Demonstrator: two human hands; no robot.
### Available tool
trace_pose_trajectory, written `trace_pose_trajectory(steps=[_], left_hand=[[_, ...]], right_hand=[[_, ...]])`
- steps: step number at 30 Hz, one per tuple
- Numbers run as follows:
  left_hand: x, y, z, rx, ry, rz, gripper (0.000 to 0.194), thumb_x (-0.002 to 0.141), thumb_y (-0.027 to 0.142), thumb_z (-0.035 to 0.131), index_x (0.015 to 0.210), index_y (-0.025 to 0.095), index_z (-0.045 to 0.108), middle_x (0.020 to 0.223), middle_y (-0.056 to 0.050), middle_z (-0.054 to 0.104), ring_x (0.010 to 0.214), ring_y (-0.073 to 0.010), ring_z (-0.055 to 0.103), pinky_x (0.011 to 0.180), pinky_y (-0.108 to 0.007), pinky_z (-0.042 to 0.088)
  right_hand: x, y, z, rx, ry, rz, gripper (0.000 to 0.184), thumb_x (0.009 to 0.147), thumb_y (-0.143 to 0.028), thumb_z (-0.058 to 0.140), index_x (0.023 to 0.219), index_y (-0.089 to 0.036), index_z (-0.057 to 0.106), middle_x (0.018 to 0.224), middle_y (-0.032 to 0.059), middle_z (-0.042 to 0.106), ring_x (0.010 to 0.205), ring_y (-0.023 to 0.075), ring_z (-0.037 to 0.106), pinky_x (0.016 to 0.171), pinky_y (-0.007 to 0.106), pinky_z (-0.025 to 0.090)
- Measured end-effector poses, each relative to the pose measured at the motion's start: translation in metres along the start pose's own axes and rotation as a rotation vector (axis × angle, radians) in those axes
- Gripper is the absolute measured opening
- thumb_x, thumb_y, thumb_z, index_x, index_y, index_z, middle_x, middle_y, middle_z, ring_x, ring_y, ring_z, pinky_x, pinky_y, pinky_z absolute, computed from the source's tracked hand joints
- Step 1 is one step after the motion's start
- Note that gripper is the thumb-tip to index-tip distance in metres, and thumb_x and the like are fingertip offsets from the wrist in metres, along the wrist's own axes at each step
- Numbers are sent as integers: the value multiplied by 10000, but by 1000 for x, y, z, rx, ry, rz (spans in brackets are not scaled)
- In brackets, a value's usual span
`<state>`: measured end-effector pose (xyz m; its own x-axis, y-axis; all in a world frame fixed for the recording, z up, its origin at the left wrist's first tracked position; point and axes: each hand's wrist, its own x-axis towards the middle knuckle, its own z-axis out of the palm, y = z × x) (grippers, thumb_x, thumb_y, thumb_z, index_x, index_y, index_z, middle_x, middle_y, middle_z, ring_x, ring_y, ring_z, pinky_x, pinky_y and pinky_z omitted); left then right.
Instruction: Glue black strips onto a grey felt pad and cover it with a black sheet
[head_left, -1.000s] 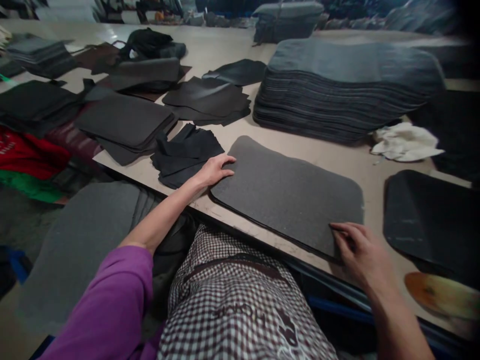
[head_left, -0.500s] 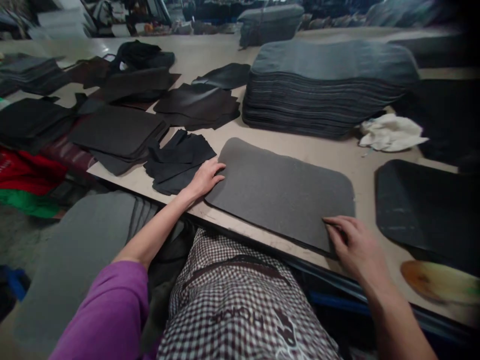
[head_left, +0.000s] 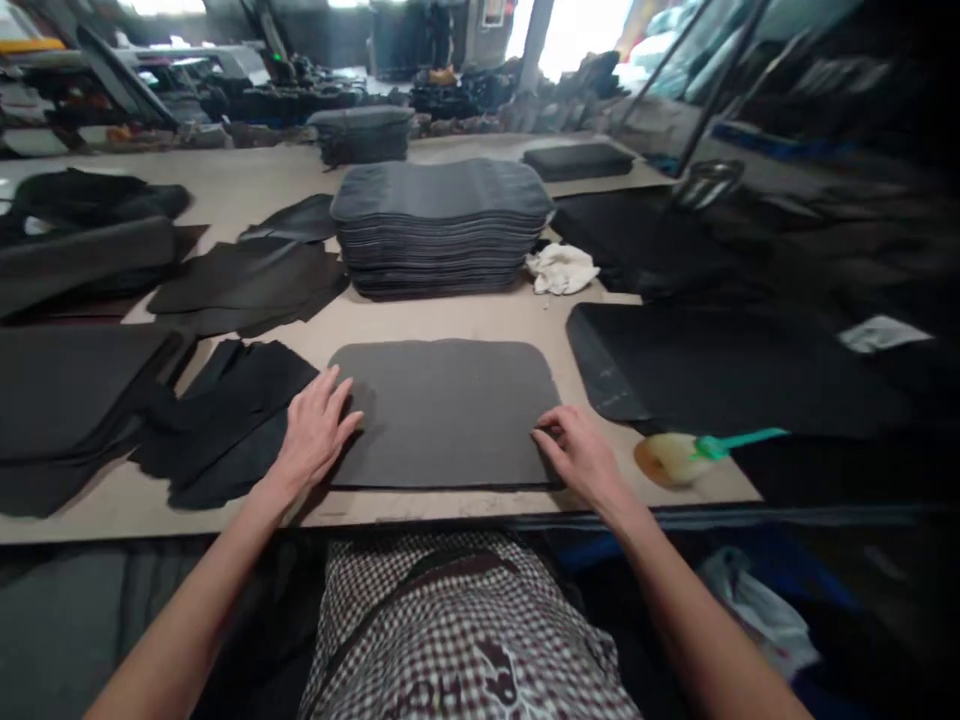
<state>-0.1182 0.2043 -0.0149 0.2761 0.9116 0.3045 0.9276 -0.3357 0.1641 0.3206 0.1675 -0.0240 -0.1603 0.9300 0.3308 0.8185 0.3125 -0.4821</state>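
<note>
If my two hands pushed unevenly, I think the grey panel [head_left: 442, 415] could skew over the near edge of the counter [head_left: 450, 320], or catch the black pieces [head_left: 232, 420] on the left. My left hand [head_left: 315, 425] lies at its left end, fingers spread; my right hand [head_left: 581, 450] curls at its right end, though I can't tell whether it pinches.

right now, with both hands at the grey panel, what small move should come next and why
Probably keep the left hand steady and ease up the near right corner of the grey panel: the left fingers lie spread at its left edge, while the right hand is curled by that corner.
</note>
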Motion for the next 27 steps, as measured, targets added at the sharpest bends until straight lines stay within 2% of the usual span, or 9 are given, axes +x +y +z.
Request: trace_pose_trajectory(steps=[4, 8, 11, 15, 18, 21, 24, 26, 27], left_hand=[[12, 30, 14, 6, -93, 190, 639, 1053, 526, 390, 1628, 254, 330, 1707, -139, 294, 1588, -300, 276, 1253, -534, 276], [17, 54, 30, 64, -164, 294, 669, 1046, 562, 386, 1646, 276, 310, 1713, -119, 275, 1586, -305, 282, 1252, -565, 267], [16, 60, 37, 96, -181, 309, 683, 1036, 585, 391, 1645, 285, 318, 1711, -105, 275, 1578, -322, 300, 1241, -591, 279], [16, 58, 39, 106, -184, 311, 688, 1035, 584, 391, 1657, 308, 282, 1710, -90, 274, 1578, -316, 302, 1239, -591, 282], [15, 56, 40, 94, -181, 310, 697, 1033, 586, 401, 1663, 328, 253, 1709, -87, 274, 1580, -307, 299, 1243, -588, 275], [16, 56, 41, 88, -184, 305, 703, 1031, 597, 402, 1663, 327, 253, 1713, -87, 263, 1583, -311, 291, 1242, -597, 270], [17, 58, 38, 90, -201, 298, 690, 1035, 598, 396, 1654, 314, 286, 1715, -89, 261, 1584, -316, 286, 1242, -597, 265], [16, 60, 35, 89, -214, 289, 682, 1036, 599, 401, 1645, 304, 316, 1713, -95, 267, 1585, -314, 282, 1248, -588, 258], [16, 61, 34, 87, -220, 285, 679, 1036, 601, 403, 1640, 299, 328, 1713, -98, 269, 1587, -313, 278, 1251, -584, 253]], right_hand=[[14, -39, 7, -101, 51, -55, 275, 1065, -330, 462, 1228, -165, 610, 1242, 182, 602, 1168, 342, 571, 997, 511, 512], [34, -75, 39, -88, -83, -250, 526, 1077, -431, 547, 1479, -97, 496, 1584, 205, 426, 1481, 343, 359, 1197, 522, 371], [42, -82, 61, -119, -140, -294, 640, 1069, -511, 577, 1551, -113, 439, 1644, 188, 347, 1541, 314, 278, 1242, 516, 300], [41, -62, 64, -169, -138, -241, 663, 1062, -555, 580, 1562, -143, 439, 1630, 183, 374, 1533, 306, 309, 1247, 539, 271], [34, -34, 51, -208, -80, -131, 663, 1074, -569, 534, 1587, -169, 405, 1636, 181, 362, 1526, 323, 323, 1239, 581, 264], [21, -10, 32, -241, 5, 3, 664, 1090, -567, 457, 1567, -108, 412, 1624, 233, 357, 1508, 379, 341, 1206, 639, 290], [-7, 2, 12, -223, 118, 87, 518, 1115, -473, 380, 1399, -77, 555, 1527, 262, 482, 1430, 402, 440, 1152, 627, 377], [-36, 8, 1, -143, 208, 116, 354, 1117, -398, 374, 1195, -173, 635, 1314, 181, 652, 1241, 353, 595, 1071, 563, 475], [-53, 12, -4, -100, 279, 151, 284, 1107, -394, 406, 1102, -218, 628, 1165, 136, 689, 1119, 328, 641, 1013, 537, 513]])
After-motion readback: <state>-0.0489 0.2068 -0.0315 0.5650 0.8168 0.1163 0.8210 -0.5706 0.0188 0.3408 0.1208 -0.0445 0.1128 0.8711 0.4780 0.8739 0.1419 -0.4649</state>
